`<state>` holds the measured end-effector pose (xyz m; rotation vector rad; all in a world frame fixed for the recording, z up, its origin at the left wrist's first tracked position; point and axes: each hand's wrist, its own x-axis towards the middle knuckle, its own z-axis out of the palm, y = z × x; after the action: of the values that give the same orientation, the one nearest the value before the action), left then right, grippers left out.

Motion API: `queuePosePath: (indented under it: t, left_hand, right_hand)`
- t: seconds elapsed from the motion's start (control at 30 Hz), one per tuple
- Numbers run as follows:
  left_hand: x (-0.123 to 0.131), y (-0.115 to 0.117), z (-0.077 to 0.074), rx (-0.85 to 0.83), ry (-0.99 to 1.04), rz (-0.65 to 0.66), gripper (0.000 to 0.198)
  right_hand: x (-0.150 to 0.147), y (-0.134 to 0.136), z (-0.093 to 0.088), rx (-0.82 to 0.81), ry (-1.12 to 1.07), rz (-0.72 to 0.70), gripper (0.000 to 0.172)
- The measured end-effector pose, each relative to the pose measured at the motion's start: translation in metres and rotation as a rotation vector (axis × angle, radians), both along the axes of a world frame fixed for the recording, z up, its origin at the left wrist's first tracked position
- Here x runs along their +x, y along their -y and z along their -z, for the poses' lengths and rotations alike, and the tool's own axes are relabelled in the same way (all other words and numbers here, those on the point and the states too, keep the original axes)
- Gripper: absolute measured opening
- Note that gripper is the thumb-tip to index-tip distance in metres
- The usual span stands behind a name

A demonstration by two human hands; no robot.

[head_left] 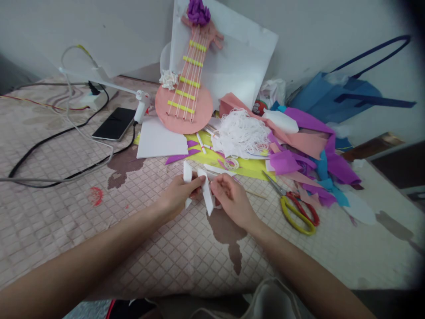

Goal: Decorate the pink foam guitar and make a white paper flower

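My left hand (179,195) is closed on a small white board piece (207,195) with upright flat panels, thumb pressed against one panel. My right hand (232,199) has its fingers curled in a pinch at the right side of the same piece, partly hiding it. Just beyond the hands, a white sheet of board (161,139) and yellow paper (252,167) lie on the table. A roll of clear tape (231,163) sits close to my right hand, and a thin wooden stick (255,194) lies to its right.
A pink paper guitar (184,108) leans against a white board (239,57). Right are scissors (295,210), a white string heap (242,133) and coloured paper scraps (312,164). Left are a phone (114,124), a glue gun (142,106) and loose cables (49,141). A blue bag (335,97) stands behind.
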<state>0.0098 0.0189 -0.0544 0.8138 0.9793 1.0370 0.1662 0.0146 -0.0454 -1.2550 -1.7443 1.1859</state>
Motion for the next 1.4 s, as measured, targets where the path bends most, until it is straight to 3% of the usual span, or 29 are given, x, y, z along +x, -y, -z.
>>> queuePosePath:
  t: [0.3,0.5,0.63,0.8,0.9,1.0,1.17,1.4]
  left_hand:
    - [-0.0015,-0.0007,0.0015,0.031,-0.018,-0.034,0.027]
    - [-0.0022,-0.0015,0.0010,0.027,-0.008,-0.043,0.026]
    - [-0.0018,-0.0016,-0.0016,0.037,-0.001,-0.015,0.026]
    - [-0.0031,-0.0022,-0.0035,0.042,0.043,-0.004,0.026]
    - [-0.0044,-0.0019,-0.0018,0.102,-0.001,0.076,0.022]
    - [-0.0049,-0.0015,0.0006,0.125,-0.029,0.077,0.023]
    - [-0.0048,-0.0007,0.0002,0.108,-0.013,0.081,0.023]
    - [-0.0050,-0.0001,0.0031,0.111,-0.016,0.084,0.022]
  right_hand:
    - [-0.0027,-0.0042,0.0017,-0.048,-0.035,-0.082,0.018]
    - [-0.0010,-0.0037,0.0007,-0.261,-0.165,-0.138,0.018]
    - [0.0011,-0.0045,0.0007,-0.286,-0.186,-0.089,0.024]
    - [0.0032,-0.0064,0.0006,-0.224,-0.195,-0.020,0.024]
    - [0.0030,-0.0060,-0.0010,-0.120,-0.112,-0.050,0.022]
    - [0.0019,-0.0032,-0.0022,0.028,0.019,-0.035,0.012]
    - [-0.0003,0.0022,-0.0004,0.243,0.159,-0.039,0.049]
    - [-0.0001,0.0010,0.0045,0.301,0.168,-0.078,0.048]
